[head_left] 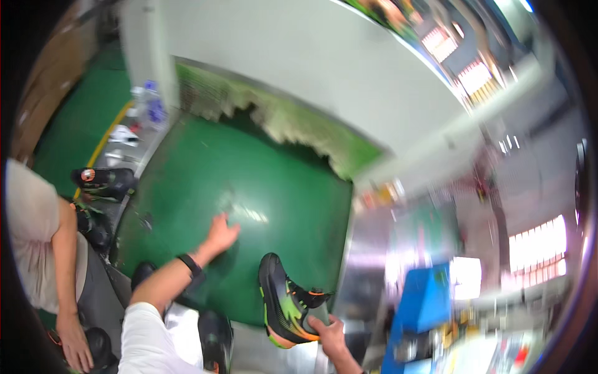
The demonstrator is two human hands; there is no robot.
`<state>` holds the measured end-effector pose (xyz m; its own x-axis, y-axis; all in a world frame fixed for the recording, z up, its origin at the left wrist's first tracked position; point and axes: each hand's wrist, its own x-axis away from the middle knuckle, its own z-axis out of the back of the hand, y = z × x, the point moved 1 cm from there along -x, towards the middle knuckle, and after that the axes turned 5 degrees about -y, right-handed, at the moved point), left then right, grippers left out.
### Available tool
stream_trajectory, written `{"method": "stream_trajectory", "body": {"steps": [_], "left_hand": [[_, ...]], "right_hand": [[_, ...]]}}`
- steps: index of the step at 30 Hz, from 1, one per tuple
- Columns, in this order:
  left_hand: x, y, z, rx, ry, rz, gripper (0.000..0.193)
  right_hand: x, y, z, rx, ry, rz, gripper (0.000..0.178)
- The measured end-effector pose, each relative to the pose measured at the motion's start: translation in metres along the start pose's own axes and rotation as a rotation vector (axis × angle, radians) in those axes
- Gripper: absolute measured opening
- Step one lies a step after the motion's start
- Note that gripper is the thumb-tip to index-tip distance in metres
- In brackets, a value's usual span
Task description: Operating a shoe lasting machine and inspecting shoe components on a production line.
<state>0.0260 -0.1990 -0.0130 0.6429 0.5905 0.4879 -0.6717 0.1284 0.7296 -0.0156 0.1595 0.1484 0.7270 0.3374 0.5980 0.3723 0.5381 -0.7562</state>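
Note:
My right hand, low and right of the middle, grips a sneaker by its collar end. The sneaker is black with green and orange parts, and its toe points up and away from me. A grey-green piece shows at the collar beside my thumb; what it is I cannot make out. My left hand reaches out over the green floor, slightly blurred, fingers apart and nothing in them. A black band is around that wrist.
Another person's hand rests by a dark shoe at the lower left. Black shoes lie on a ledge near plastic bottles. A pale panel stands ahead. Rightward are a blue box-shaped object and blurred metal surfaces.

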Motion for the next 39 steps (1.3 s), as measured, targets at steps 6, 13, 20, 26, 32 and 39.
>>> {"method": "stream_trajectory", "body": {"steps": [6, 13, 20, 26, 32, 39], "left_hand": [[0.198, 0.139, -0.091, 0.347, -0.752, -0.155, 0.083], [0.402, 0.187, -0.166, 1.007, -1.403, -0.384, 0.083], [0.547, 0.177, -0.249, 0.696, -1.556, -0.215, 0.079], [0.615, 0.142, -0.29, 0.048, -1.755, -0.343, 0.077], [0.61, 0.083, -0.297, -1.114, -1.096, -0.933, 0.061], [0.62, 0.09, -0.311, -1.01, -1.077, -0.787, 0.054]], "right_hand": [[0.184, 0.038, 0.12, 0.052, 0.395, -0.045, 0.051], [0.32, 0.087, 0.119, -0.074, 0.378, 0.419, 0.066], [0.42, 0.211, 0.164, -0.426, 0.362, 0.56, 0.059], [0.553, 0.316, 0.216, -0.895, 0.627, 0.23, 0.059], [0.606, 0.366, 0.35, -0.933, 1.052, 0.148, 0.041], [0.565, 0.444, 0.544, -0.99, 0.86, 0.0, 0.028]]}}
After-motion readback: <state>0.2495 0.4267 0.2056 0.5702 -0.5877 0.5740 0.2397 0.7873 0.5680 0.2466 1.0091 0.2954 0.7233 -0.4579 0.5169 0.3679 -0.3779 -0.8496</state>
